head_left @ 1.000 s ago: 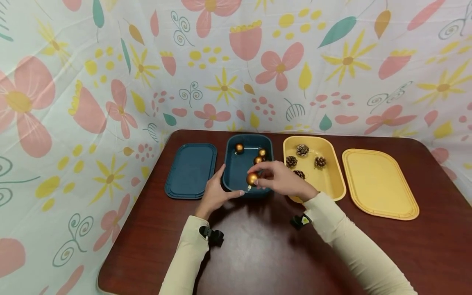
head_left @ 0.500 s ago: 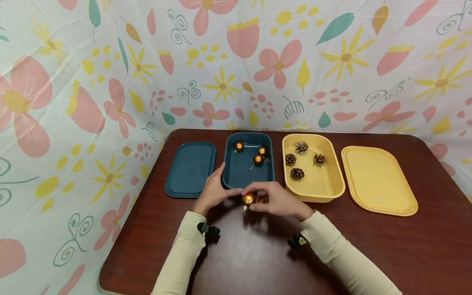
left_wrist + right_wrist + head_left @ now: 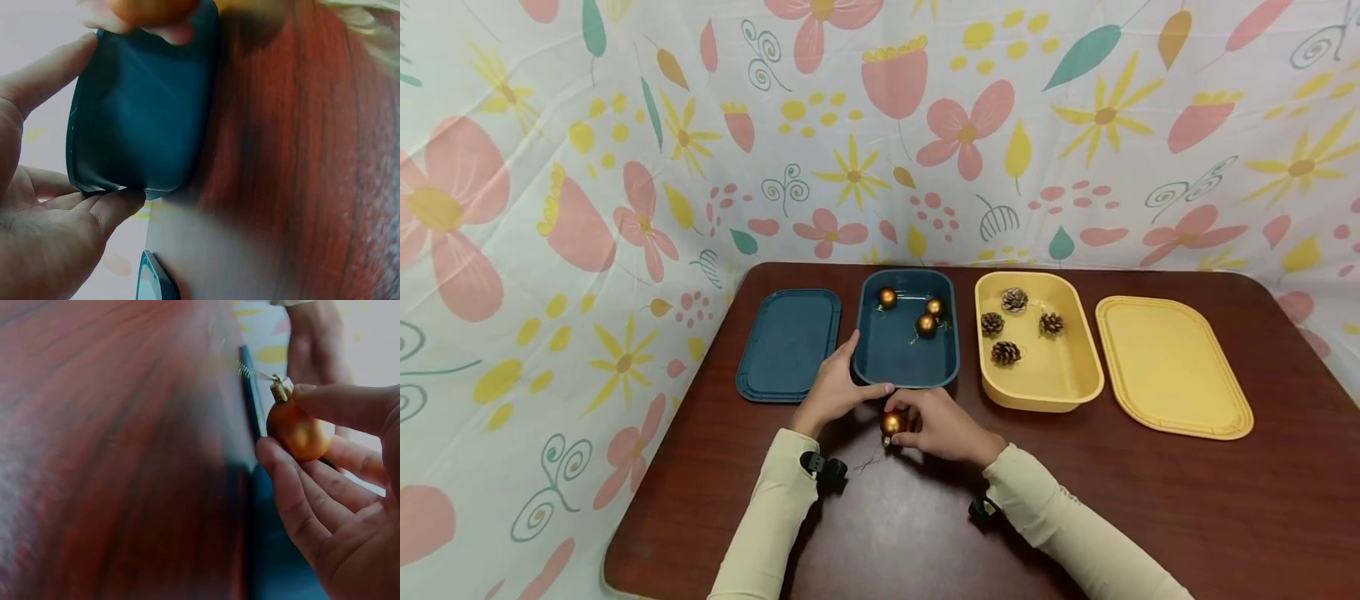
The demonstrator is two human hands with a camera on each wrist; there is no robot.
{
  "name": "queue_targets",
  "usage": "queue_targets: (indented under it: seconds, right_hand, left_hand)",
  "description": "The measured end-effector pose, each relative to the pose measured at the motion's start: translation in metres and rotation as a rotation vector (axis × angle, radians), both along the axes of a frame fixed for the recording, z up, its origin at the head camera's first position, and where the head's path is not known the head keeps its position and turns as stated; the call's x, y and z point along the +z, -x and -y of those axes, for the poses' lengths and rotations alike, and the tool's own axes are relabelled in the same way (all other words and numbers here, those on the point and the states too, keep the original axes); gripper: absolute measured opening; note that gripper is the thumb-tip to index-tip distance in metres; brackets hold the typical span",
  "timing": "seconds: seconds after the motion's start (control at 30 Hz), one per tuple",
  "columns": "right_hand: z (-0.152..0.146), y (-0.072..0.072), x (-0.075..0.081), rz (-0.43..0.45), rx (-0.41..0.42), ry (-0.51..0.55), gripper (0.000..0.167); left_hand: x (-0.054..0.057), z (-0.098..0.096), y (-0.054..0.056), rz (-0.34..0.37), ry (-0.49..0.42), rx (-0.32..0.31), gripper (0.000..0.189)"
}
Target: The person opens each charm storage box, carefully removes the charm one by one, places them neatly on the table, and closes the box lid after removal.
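A copper-gold Christmas bauble [image 3: 892, 423] with a metal cap and thin string is pinched between the thumb and fingers of my right hand [image 3: 942, 427]. It is in front of the blue container [image 3: 902, 369], on the near side of its rim. In the right wrist view the bauble [image 3: 300, 432] has its cap toward my thumb. My left hand [image 3: 837, 390] spans the container's near left corner, thumb along the front and straight fingers against the left side. Three more baubles [image 3: 926, 324] lie inside the container, toward the back.
A yellow container [image 3: 1052, 367] holding several pine cones [image 3: 1005, 353] stands to the right. Its flat yellow lid [image 3: 1176, 367] lies farther right. On the left lies the blue lid [image 3: 790, 346]. A patterned cloth [image 3: 880, 192] hangs behind the brown table [image 3: 700, 500].
My right hand has carried the bauble out from over the blue container, toward me and slightly left, to in front of it. My left hand stays at the container's corner.
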State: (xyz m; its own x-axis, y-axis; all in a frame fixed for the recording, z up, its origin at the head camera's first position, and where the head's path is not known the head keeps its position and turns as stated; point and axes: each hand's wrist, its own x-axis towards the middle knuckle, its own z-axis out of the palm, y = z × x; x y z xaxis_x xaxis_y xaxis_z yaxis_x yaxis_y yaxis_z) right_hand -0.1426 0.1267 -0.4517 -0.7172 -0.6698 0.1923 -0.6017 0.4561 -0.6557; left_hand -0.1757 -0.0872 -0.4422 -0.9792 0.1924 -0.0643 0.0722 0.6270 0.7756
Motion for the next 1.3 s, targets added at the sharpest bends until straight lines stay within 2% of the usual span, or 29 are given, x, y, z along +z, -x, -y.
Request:
queue_targets:
  seconds: [0.53,1.03,1.3]
  right_hand:
    - [0.012,0.0,-0.01,-0.183,-0.029,-0.078,0.033]
    - [0.015,-0.005,-0.007,-0.206,-0.022,-0.097,0.036]
    - [0.016,-0.005,-0.009,-0.221,-0.042,-0.125,0.045]
  left_hand:
    - [0.001,-0.001,0.001,0.004,-0.017,0.012,0.112]
    - [0.0,0.0,0.0,-0.008,0.002,0.009,0.112]
    - [-0.001,0.0,-0.001,-0.007,0.006,0.006,0.111]
